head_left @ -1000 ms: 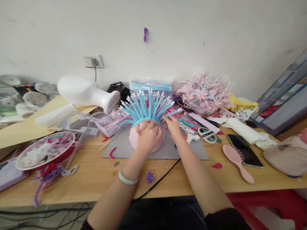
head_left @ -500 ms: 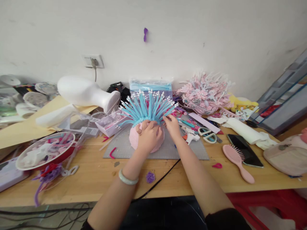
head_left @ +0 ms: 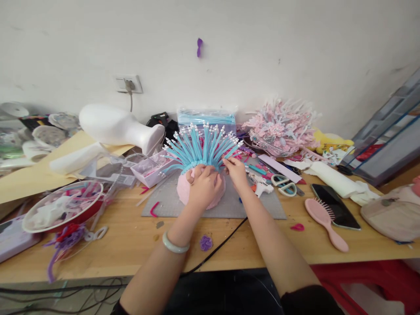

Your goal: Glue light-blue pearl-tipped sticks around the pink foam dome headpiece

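Observation:
A pink dome-shaped base (head_left: 183,189) sits on a grey cutting mat (head_left: 259,211). From its far side rises a fan of light-blue fuzzy pipe-cleaner stems (head_left: 200,148) tipped with white pearl beads. My left hand (head_left: 205,186) lies over the top of the dome, its fingers bent around it and gripping it; the fingertips are partly hidden. At the fan's right edge, my right hand (head_left: 235,171) pinches a blue pipe-cleaner stem between thumb and fingers, close to the base.
White-handled scissors (head_left: 285,184) and a white glue gun (head_left: 263,187) lie right of the dome. Farther right are a pink hairbrush (head_left: 323,221) and a black phone (head_left: 334,205). An oval tray (head_left: 29,227) of scraps stands left. A black cable (head_left: 218,248) crosses the front.
Both hands stay almost where they were, on the dome and the stem. Only a very slight shift of the right fingers shows.

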`<state>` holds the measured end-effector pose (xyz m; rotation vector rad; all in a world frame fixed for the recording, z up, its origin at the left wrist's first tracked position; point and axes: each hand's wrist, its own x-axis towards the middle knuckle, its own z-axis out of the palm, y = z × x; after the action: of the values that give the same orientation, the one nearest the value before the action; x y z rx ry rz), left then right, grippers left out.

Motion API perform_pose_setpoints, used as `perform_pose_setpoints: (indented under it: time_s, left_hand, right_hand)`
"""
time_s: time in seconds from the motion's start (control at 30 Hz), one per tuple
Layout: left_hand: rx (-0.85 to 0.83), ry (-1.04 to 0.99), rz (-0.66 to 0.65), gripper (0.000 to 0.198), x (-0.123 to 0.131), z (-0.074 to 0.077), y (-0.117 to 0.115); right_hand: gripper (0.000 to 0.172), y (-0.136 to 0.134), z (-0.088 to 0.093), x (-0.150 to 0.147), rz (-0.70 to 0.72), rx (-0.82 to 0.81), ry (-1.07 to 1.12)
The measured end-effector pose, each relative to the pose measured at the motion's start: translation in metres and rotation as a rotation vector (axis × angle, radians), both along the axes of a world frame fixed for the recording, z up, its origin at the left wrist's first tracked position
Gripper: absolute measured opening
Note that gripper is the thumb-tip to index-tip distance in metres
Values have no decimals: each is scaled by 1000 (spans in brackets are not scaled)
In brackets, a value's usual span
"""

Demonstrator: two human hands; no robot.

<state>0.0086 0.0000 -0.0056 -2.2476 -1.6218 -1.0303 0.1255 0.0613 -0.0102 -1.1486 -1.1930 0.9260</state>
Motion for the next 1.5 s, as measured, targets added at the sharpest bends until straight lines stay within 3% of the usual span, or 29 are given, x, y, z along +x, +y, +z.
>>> perform_pose_setpoints:
  time_s: [0.17,0.33,0.47,0.57,0.73,1.2,1.5]
  left_hand:
    - [-14,-13,-8,25,1,1,0]
    - [-12,-16,5,25,1,3,-1]
    - [-14,-8,-2,26,1,4,-1]
    - [-19,-5,-3,27,1,4,-1]
    - [-21,-7,4,27,1,3,-1]
    - [-22,13,11,29,1,3,-2]
    - [-29,-10,-4,26,1,3,0]
  right_hand:
    - [12,1,0,-3,-47,51,62]
    - [35,-1,2,-8,-158,21,244]
    - [30,-2,3,-8,-103,-26,290]
    - [19,-3,5,-7,-78,-33,259]
    - [14,-5,5,-6,-78,-9,214]
    - [17,-1,4,-3,-33,-10,191]
    - [13,7,1,3,-53,86,-104]
